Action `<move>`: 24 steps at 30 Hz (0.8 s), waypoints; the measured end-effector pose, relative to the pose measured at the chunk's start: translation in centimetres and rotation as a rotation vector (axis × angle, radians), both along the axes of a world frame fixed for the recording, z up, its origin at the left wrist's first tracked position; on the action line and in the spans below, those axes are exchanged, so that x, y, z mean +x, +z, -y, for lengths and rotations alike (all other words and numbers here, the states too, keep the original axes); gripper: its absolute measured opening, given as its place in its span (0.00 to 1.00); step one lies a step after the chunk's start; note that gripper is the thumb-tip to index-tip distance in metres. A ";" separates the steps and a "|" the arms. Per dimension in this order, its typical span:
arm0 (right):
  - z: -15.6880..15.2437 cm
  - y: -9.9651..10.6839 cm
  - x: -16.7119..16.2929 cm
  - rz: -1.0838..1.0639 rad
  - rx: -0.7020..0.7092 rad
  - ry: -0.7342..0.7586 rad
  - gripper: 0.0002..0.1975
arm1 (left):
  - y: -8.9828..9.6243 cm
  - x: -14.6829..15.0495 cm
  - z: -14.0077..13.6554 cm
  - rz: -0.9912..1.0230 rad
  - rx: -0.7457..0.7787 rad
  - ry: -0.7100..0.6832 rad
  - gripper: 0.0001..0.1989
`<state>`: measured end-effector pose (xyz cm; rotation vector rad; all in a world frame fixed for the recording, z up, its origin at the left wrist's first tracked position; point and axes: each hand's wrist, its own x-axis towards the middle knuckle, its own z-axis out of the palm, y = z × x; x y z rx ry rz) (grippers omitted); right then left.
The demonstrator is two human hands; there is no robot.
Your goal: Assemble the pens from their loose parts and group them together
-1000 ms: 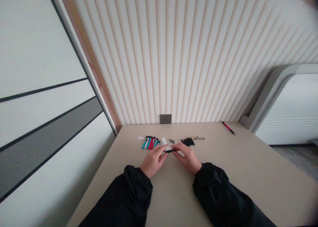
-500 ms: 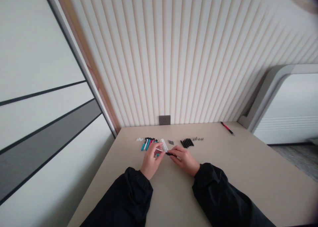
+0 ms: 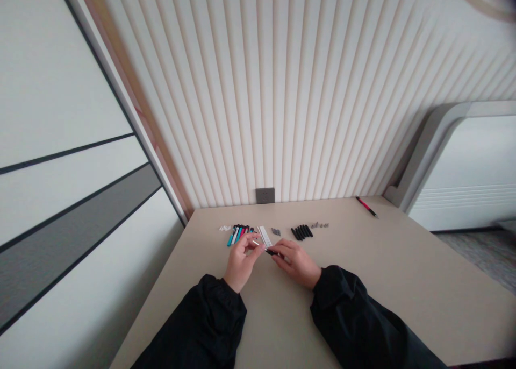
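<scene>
My left hand (image 3: pixel 239 262) pinches a thin white rod (image 3: pixel 256 243), which looks like a pen refill, between thumb and fingers. In my right hand (image 3: pixel 297 263) is a short black pen part (image 3: pixel 271 252), held by the fingertips. The rod and the black part meet end to end or nearly so; the fingers hide the joint. Just beyond the hands lie several white refills (image 3: pixel 264 235) in a row. Coloured pen barrels (image 3: pixel 237 233) in teal, white and red are partly covered by my left hand. Black tubular grips (image 3: pixel 302 232) lie beyond my right hand.
Small grey parts (image 3: pixel 276 231) lie mid-table, tiny metallic pieces (image 3: pixel 320 225) to the right, and small white pieces (image 3: pixel 224 228) at left. A red and black pen (image 3: pixel 366 207) rests at the back right of the beige table (image 3: pixel 278 320). A ribbed wall (image 3: pixel 266 89) stands behind.
The view has shifted slightly. Both hands keep their holds, with the black part tilted a little more. A teal bit seen under my left hand's fingers is now out of sight.
</scene>
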<state>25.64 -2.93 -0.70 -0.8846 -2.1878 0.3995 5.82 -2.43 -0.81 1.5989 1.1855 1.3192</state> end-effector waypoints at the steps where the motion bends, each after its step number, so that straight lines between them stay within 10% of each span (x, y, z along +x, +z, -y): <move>1: 0.0 0.1 0.0 0.010 0.021 -0.012 0.11 | 0.1 0.0 0.0 -0.004 0.002 -0.001 0.17; 17: 0.0 0.3 0.0 -0.056 -0.078 0.010 0.12 | 1.1 -0.1 0.3 -0.141 0.058 -0.085 0.15; 24: -1.3 -0.7 1.0 -0.161 -0.101 -0.165 0.13 | 1.2 -2.6 -1.0 -0.809 0.426 -0.001 0.16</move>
